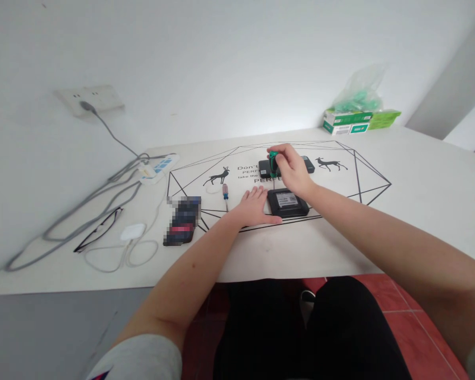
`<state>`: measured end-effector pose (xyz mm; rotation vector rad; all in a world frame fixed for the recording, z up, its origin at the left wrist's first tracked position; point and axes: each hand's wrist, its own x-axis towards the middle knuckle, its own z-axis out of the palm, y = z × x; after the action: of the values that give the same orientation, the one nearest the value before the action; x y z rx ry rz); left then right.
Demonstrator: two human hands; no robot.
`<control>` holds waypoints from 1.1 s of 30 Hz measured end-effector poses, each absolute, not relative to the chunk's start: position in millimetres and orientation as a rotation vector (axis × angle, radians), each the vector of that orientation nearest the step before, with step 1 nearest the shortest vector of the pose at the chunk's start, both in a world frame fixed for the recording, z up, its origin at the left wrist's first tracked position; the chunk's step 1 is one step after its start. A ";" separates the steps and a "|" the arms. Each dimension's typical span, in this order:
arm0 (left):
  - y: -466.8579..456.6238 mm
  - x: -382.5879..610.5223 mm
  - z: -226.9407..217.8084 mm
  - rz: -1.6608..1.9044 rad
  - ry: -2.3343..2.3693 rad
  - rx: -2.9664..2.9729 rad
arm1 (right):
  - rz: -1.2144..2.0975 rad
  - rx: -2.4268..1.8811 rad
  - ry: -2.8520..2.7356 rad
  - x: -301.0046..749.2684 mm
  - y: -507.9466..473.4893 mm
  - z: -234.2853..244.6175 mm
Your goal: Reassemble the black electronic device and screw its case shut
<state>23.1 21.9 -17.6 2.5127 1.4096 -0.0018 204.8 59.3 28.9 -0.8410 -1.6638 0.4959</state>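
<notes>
My right hand (291,170) is closed around the green handle of a screwdriver (273,163), held upright with its shaft pointing down at a small black box (288,203) with a white label. My left hand (255,207) lies flat and open on the white table (340,248), its thumb against the box's left side. A second black device (309,164) lies just behind, partly hidden by my right hand. A red-and-blue screwdriver (225,194) lies on the table left of my left hand.
A dark phone-like object (183,220) lies left of centre. Glasses (98,229), a white charger with coiled cable (132,232), a power strip (158,168) and grey cables occupy the left side. Green boxes and a plastic bag (358,113) stand at the far right.
</notes>
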 end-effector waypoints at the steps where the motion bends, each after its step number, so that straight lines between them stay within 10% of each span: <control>1: 21.9 22.9 -17.5 -0.007 1.411 2.512 | 0.526 -0.827 -1.651 203.4 59.7 30.2; 33: 20.9 23.6 -15.2 -0.029 1.399 2.475 | 0.597 -0.805 -1.353 182.7 66.0 19.7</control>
<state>23.6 20.9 -15.2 2.4754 1.3991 -0.0295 182.7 66.0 19.7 -0.8052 -1.3527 0.5972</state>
